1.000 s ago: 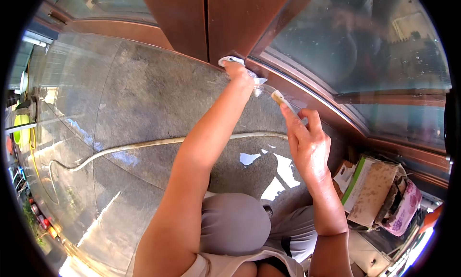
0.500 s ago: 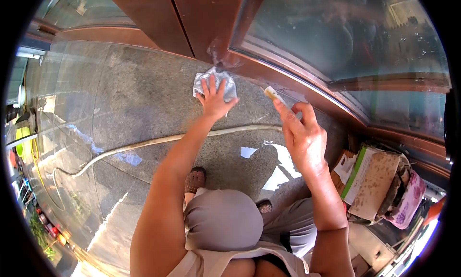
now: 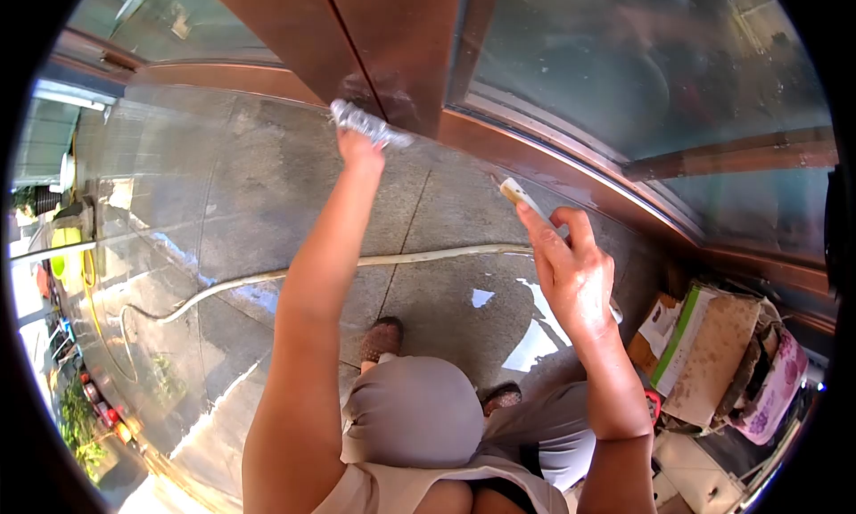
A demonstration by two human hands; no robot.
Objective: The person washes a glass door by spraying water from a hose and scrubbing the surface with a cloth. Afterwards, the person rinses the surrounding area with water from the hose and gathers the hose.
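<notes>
Head view, only view. Landmark: the brown door frame (image 3: 392,41) running across the top of the scene.

Left hand (image 3: 359,146) reaches up to the foot of the door frame, fingers closed around a crumpled pale rag (image 3: 367,122). The rag is pressed against the frame's lower edge, right where it meets the stone pavement (image 3: 250,202). Arm fully stretched.

Right hand (image 3: 571,269) hangs below and to the right of the door frame, apart from it. It pinches a small cream-tipped tool (image 3: 515,193), likely a brush or scraper; forefinger laid along the handle, other fingers curled in. The tip points toward the frame's lower rail without touching it.

Glass panes (image 3: 642,68) sit in the frame to the right, spotted and dull. A pale hose (image 3: 357,263) crosses the pavement well below the frame, with wet patches near it. Boxes and bags (image 3: 713,353) are stacked far right, under the frame's rail. Person crouches; knee and sandalled feet are visible.

Risks, as judged: wet stone beside the feet could cause a slip while crouched and reaching. The hose lies near the feet, a trip hazard on rising. The loosely bunched rag may slip out at full stretch.
</notes>
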